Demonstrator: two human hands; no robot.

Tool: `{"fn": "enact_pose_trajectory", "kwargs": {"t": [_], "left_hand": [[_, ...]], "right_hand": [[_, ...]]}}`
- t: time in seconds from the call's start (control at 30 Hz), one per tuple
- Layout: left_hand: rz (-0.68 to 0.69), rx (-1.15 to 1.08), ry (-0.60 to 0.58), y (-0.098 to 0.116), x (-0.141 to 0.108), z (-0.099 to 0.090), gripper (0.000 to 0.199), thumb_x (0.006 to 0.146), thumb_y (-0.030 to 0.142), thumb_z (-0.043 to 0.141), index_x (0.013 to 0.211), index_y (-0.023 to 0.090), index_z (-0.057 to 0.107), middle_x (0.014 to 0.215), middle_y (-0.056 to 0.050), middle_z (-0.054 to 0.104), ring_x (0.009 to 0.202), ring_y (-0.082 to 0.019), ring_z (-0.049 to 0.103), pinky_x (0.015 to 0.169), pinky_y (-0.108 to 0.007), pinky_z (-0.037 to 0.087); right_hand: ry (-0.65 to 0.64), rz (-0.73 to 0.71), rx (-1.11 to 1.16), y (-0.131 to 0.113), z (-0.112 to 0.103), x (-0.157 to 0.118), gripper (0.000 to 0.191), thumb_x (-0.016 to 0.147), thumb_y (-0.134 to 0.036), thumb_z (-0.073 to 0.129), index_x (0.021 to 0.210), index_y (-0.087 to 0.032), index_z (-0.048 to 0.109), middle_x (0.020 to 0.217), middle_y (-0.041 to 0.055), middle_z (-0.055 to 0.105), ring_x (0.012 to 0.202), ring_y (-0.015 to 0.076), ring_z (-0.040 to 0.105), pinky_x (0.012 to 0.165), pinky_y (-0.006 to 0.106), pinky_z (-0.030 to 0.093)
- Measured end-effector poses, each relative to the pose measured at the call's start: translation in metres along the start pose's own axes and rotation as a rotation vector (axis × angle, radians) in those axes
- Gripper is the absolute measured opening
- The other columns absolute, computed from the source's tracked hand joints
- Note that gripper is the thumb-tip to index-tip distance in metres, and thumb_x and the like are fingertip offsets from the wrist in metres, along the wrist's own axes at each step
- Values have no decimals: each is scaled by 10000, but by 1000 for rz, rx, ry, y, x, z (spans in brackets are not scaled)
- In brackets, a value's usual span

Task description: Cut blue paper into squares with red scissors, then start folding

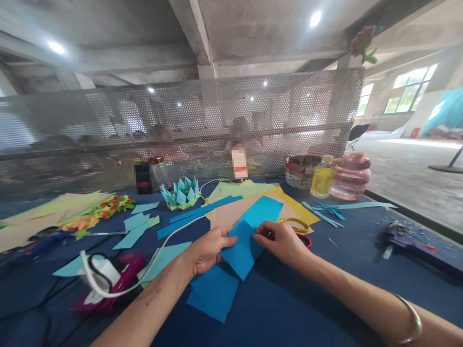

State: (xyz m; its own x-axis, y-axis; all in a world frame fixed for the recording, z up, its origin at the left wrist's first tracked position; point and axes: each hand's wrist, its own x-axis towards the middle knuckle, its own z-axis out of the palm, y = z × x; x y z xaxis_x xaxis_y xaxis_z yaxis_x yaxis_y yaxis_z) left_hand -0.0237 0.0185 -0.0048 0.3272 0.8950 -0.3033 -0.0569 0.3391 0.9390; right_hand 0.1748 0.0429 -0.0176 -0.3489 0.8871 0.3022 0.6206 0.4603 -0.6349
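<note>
Navy tabletop [289, 308] open rightward, left grip [214, 246] holding blue paper [241, 253], right grip [280, 241] at edge, closure unclear

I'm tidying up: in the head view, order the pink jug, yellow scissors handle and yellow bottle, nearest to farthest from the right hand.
1. Yellow scissors handle, just beyond the right hand.
2. Yellow bottle, back right.
3. Pink jug, right of the bottle.

Our left hand [211, 250] has fingertips hidden beneath the bright-blue paper sheet [243, 253]; we see the upright rectangular phone [239, 163] only blurred.
</note>
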Motion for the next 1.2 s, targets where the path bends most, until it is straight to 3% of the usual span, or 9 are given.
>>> {"fn": "enact_pose_trajectory", "kwargs": {"t": [0.27,0.47,1.2], "left_hand": [[-20,-122,-73,-4,4,-9,249,692,232,742,900,105,694,705,-71,715,605,-159,642,659,-300,523],[-18,-109,-120,-4,5,-12,320,710,251,738,996,118,684,761,-74,724,646,-170,658,670,-301,521],[-18,-54,-117,-3,3,-10,388,662,290,777,1007,139,686,801,-75,724,653,-146,636,690,-301,530]], "right_hand": [[-15,4,15,0,0,1,184,776,-359,586,725,-190,637,644,-14,626,567,125,489,562,248,353],[-23,7,26,-3,-1,1,179,776,-357,594,722,-190,634,628,-16,617,556,122,481,558,244,347],[-38,-6,40,1,0,0,173,783,-361,616,738,-197,644,650,-14,646,563,124,508,563,242,362]]}}
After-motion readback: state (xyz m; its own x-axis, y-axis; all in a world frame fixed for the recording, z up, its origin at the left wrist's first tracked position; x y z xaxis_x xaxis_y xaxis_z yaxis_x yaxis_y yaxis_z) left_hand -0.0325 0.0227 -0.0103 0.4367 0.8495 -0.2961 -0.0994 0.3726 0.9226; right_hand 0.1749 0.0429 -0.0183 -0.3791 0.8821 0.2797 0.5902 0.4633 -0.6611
